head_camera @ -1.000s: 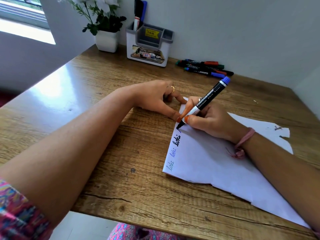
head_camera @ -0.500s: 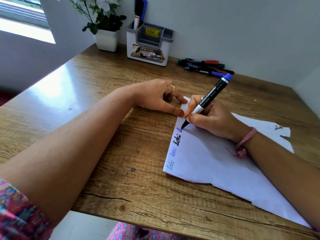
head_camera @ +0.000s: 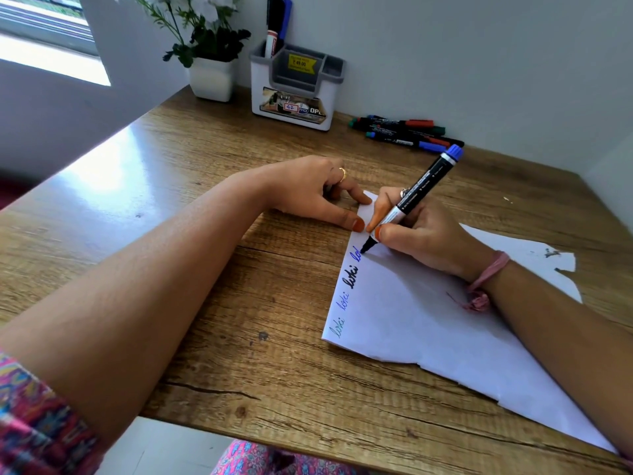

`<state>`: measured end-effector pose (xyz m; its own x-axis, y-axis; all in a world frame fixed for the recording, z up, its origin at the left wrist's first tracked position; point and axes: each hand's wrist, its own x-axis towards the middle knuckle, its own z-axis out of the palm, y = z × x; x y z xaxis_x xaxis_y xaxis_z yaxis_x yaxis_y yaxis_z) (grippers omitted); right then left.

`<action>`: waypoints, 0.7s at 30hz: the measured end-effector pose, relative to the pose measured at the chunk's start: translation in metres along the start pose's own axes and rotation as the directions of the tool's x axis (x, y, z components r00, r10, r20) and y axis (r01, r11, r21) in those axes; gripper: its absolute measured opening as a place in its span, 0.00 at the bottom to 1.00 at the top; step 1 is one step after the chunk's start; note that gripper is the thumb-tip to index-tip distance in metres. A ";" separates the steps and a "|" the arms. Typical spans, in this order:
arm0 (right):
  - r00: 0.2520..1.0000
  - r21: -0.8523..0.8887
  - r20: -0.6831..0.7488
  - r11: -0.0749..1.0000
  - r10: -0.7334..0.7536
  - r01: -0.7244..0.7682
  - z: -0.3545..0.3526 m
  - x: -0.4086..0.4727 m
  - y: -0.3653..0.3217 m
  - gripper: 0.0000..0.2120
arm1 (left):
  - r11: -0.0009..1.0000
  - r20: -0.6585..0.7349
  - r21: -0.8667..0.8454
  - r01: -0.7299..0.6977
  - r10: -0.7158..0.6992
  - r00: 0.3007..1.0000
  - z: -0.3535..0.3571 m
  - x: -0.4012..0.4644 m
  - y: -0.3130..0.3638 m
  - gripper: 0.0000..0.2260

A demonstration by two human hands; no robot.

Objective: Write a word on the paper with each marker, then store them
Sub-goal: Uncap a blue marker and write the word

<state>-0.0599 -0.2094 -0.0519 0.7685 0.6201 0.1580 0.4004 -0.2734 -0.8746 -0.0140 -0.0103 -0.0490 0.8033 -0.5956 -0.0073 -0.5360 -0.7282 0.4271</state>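
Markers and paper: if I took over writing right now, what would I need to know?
Right hand grips the blue-capped marker, tip on the paper, partway through a blue word.
Left hand lies open, fingertips pinning the paper's top corner.
Done: three finished words down the paper's left edge, one green, one blue, one thick black. Two markers already stand in the white holder.
Left: finish this word and store the marker. The loose markers by the wall still need putting in the holder; I cannot tell which of them have written yet.
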 end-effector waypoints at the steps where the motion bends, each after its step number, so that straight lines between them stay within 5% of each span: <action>1: 1.000 -0.002 -0.001 1.000 -0.001 0.001 0.000 0.000 0.000 0.03 | 1.000 -0.003 -0.002 -0.002 0.002 1.000 0.000 0.000 0.000 0.22; 21: 0.997 -0.011 -0.073 1.000 -0.006 0.005 -0.001 0.003 0.005 0.07 | 1.000 -0.001 0.009 0.005 -0.005 1.000 -0.001 -0.002 0.002 0.23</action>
<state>-0.0549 -0.2095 -0.0557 0.8007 0.5660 0.1964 0.4097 -0.2782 -0.8688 -0.0163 -0.0104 -0.0475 0.8058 -0.5921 -0.0087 -0.5348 -0.7340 0.4186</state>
